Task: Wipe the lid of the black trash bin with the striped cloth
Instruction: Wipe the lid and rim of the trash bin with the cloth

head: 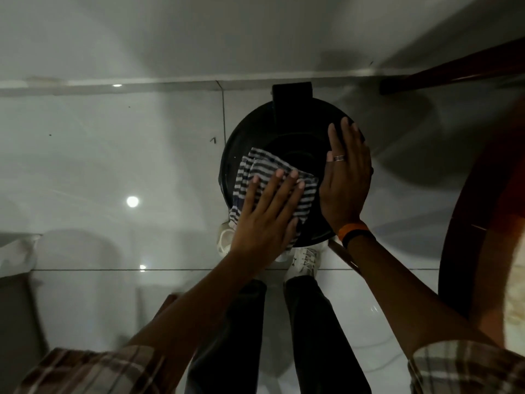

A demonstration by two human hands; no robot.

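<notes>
The black trash bin stands on the floor below me, its round lid [295,129] facing up. A cloth with dark and white stripes [257,169] lies spread over the lid's near left part. My left hand [264,220] lies flat on the cloth, fingers stretched out, pressing it against the lid. My right hand [345,177] rests flat on the lid's right side, fingers extended, with a ring on one finger and an orange band at the wrist. It touches only the lid, not the cloth.
A glossy white tiled floor [113,166] surrounds the bin. A round wooden table edge [468,223] curves along the right, and a dark wooden bar [454,72] crosses the upper right. My white shoes [304,260] stand just below the bin. The wall base runs behind the bin.
</notes>
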